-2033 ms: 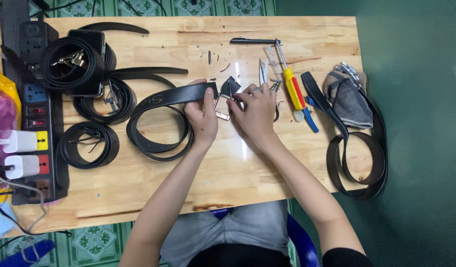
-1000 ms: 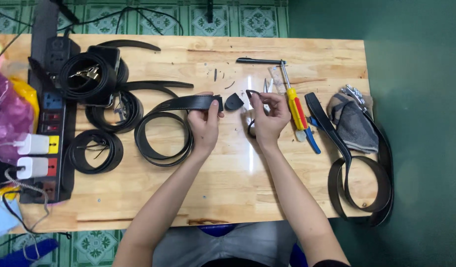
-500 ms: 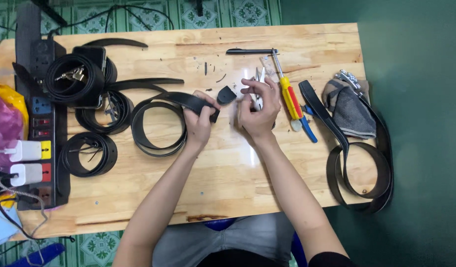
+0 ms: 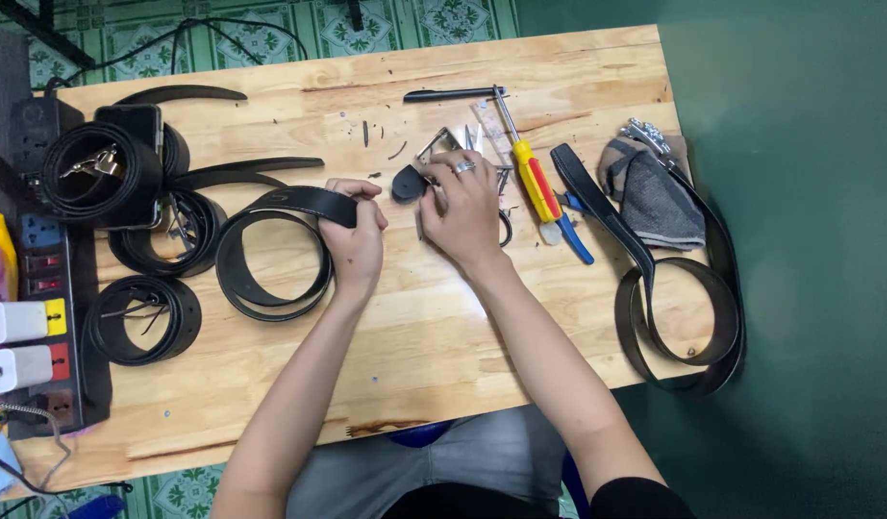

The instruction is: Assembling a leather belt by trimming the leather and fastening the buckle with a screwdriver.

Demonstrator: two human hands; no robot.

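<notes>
From my remote seat this reads as a small leather-belt repair bench, likely a home workshop. I see a plain wooden table scattered with coiled black belts, a loose belt hanging off the right edge, a yellow-and-red screwdriver, metal buckle parts and small cut scraps. A power strip with chargers runs along the left side, and patterned floor tiles show beyond the table.
</notes>
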